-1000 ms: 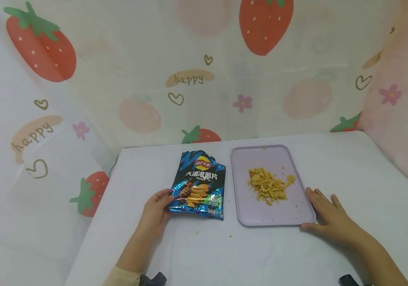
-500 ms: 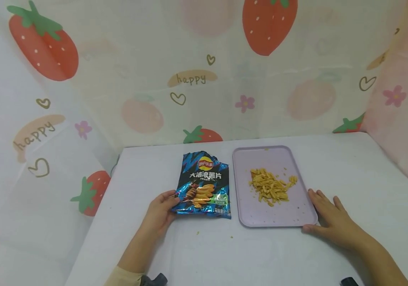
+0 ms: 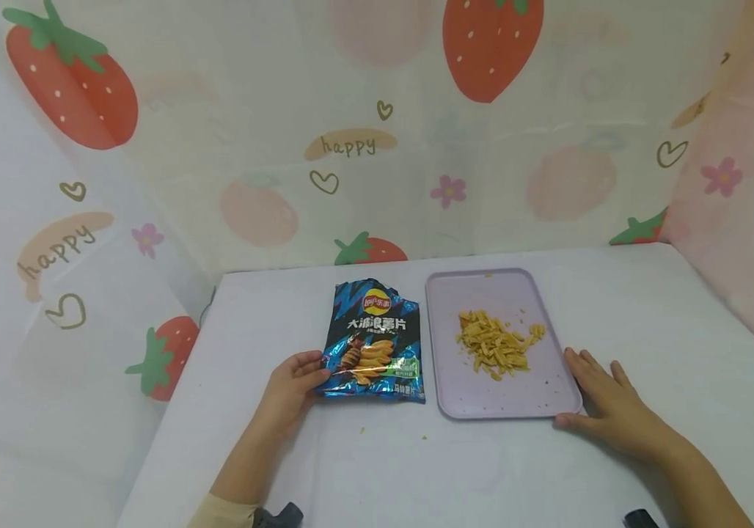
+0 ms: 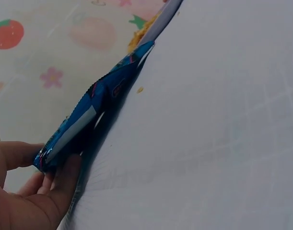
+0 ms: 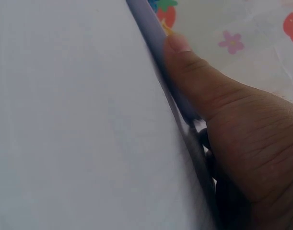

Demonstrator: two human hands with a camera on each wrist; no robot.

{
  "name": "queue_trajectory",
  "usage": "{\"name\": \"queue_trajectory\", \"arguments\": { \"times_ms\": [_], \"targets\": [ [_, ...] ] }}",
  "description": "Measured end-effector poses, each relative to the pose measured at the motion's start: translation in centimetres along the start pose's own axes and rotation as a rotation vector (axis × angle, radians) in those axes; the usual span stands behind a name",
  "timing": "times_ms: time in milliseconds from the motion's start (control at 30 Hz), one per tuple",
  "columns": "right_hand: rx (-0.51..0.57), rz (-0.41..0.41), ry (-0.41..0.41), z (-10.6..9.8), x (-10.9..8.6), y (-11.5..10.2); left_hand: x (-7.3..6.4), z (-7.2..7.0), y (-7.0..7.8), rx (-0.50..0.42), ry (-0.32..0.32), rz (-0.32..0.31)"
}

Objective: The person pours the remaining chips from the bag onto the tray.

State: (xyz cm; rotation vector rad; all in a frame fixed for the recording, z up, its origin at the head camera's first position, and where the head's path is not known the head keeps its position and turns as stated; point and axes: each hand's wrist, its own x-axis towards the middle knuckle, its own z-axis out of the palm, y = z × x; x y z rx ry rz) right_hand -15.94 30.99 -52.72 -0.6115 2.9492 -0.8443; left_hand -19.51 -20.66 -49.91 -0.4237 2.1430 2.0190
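My left hand [image 3: 293, 389] pinches the lower left corner of a blue and black chip bag [image 3: 373, 341], thumb on its front. The bag's top right corner is torn away, and its front faces up. In the left wrist view the bag [image 4: 96, 103] shows edge-on between thumb and fingers. Just right of it lies a lilac tray [image 3: 496, 400] bearing a loose heap of broken yellow chips [image 3: 496, 343]. My right hand [image 3: 615, 407] rests at the tray's lower right corner with its fingers extended; the right wrist view has the thumb [image 5: 194, 76] against the tray's edge.
A couple of chip crumbs [image 3: 362, 430] lie on the white tabletop [image 3: 456, 477] in front of the bag and tray. Behind the table hangs a strawberry-patterned curtain [image 3: 271, 110], which wraps round both sides.
My left hand has shifted the bag slightly right, so its edge is closer to the tray. The right hand, tray and chips stay put, apart from slight camera sway.
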Motion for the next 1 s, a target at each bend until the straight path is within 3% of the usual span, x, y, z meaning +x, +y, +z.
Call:
{"name": "queue_trajectory", "arguments": {
  "times_ms": [200, 500, 633, 1000],
  "targets": [
    [-0.016, -0.004, 0.008, 0.3, -0.1, 0.3, -0.1, -0.3, 0.0, 0.156, 0.0, 0.03],
    [-0.019, 0.002, 0.004, -0.3, 0.2, 0.7, 0.8, -0.9, 0.7, 0.391, -0.06, 0.132],
    [-0.013, 0.002, 0.007, -0.5, 0.2, 0.6, 0.8, -0.9, 1.2, 0.413, -0.068, 0.125],
    [0.002, 0.047, -0.096, -2.2, 0.5, 0.1, 0.4, -1.4, 0.9, 0.457, -0.084, 0.119]
  ]
}}
